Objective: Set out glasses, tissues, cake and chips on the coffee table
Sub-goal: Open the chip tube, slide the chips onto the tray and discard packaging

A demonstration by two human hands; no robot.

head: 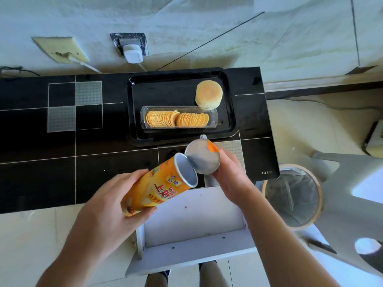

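Chips step. Left hand (107, 206) grips the empty can (159, 186); right hand (226, 175) pinches its foil lid (202, 159). Chips (177, 119) and cake (209, 93) lie on the tray (132, 112). Next, probably: discard can and lid in the nearby bin (292, 196).

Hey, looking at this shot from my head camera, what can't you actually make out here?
- Inside of the chip can: head view shows only the silver wall near its mouth, so empty or not is unclear.
- Foil piece in the right hand: motion-blurred, shape unclear.
- Small print on the can: too small to read.
- Bin contents: blurred.
- Object at the right edge: cut off by the frame.
- Glasses and tissues: not in view.
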